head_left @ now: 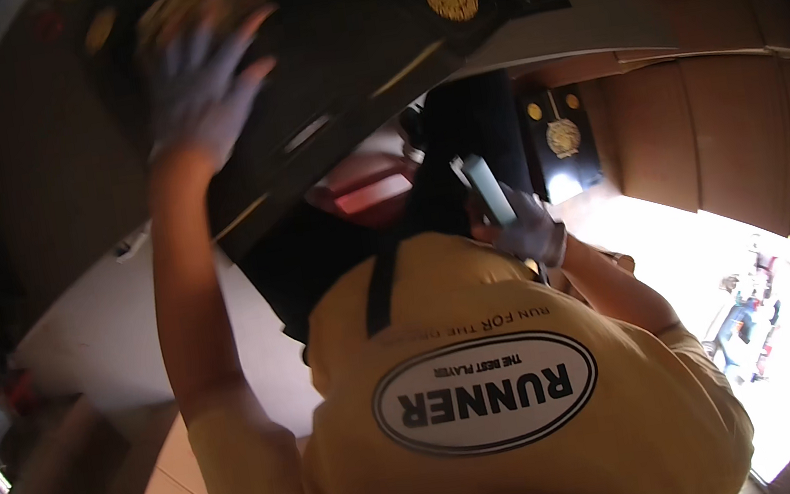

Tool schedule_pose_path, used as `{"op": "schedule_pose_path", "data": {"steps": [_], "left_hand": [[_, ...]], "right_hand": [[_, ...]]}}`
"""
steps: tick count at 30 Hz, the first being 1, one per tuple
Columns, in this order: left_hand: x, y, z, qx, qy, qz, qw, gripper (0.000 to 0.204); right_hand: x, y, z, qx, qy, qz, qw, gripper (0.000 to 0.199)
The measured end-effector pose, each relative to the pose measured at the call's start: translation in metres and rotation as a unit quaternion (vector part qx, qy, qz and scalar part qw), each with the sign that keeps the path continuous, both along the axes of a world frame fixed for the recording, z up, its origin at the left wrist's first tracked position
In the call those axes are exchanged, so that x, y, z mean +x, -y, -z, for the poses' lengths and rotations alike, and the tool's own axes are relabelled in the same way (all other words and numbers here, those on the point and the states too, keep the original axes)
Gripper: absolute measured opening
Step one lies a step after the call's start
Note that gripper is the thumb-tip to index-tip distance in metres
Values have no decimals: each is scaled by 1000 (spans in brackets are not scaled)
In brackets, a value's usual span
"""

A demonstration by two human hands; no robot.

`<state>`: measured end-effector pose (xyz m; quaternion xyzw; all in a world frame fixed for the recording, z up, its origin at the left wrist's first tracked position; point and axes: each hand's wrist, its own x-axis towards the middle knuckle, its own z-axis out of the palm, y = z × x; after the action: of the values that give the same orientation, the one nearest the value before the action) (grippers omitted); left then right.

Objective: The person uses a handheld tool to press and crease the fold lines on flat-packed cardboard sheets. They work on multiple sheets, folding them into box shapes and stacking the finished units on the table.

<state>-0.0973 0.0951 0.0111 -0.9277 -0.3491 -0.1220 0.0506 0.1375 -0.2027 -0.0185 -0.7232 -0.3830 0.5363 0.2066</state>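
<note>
looks like a steadying step: left hand (207, 96), fingers spread, over the black panel (329, 64) at far left, contact unclear; right hand (534, 232) curls its fingers round a pale-blue object (488, 191), nearer right. next probably needs firm grip.

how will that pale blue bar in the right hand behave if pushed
The pale blue bar looks stiff, sticking out straight from the right hand. Probably light, since one hand holds it. Its flattish side should limit rolling.

Right grip (532, 231) holds a pale bar (488, 191); left grip (200, 97) is over a black panel (342, 47).
</note>
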Motion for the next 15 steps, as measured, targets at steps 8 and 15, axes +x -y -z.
{"op": "schedule_pose_path", "data": {"steps": [8,15], "left_hand": [[-128,-50,-36,-85,-135,-143,977,40],[116,-97,-15,148,4,-83,985,60]], "right_hand": [[-13,5,0,168,-241,99,951,34],[-16,-5,-14,102,-88,149,980,37]]}}
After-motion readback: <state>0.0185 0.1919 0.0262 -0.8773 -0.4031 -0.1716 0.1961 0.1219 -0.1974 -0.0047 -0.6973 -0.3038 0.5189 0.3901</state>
